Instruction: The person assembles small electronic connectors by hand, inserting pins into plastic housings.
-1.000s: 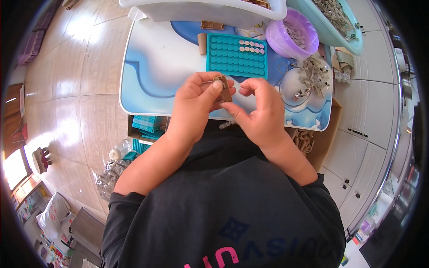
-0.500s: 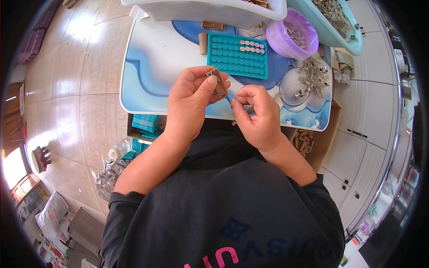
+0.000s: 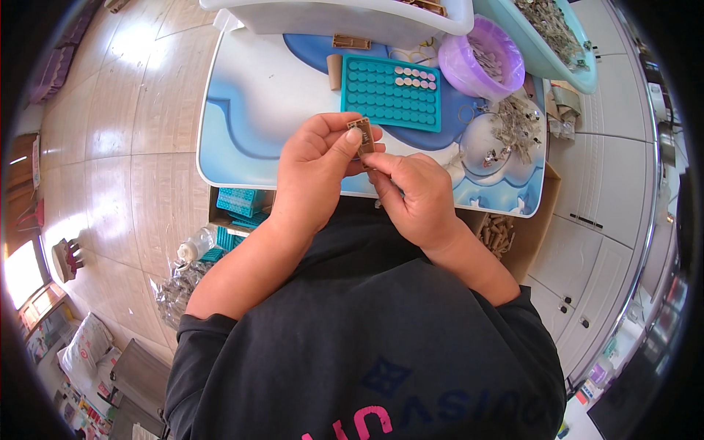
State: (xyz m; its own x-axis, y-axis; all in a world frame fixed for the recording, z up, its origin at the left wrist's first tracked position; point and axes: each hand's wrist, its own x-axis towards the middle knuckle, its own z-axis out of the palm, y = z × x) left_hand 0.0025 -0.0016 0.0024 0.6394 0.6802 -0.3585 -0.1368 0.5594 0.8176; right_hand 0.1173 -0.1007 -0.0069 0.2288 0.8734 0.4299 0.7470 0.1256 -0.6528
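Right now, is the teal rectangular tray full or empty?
Partly filled: the teal tray holds two short rows of pale round discs at its upper right; the rest shows bare teal.

Home-like room, tiled floor [image 3: 103, 139], white cabinets [image 3: 612, 172], patterned table [image 3: 257, 88], parts tub [image 3: 539, 53]

Matt, plastic-looking brown case [image 3: 367, 141]

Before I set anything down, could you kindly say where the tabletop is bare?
The widest free patch of tabletop lies between its left edge and the left hand, short of the white bin. A narrow one separates the teal tray from the right hand. The right side is crowded: purple tub, heap of small pieces.
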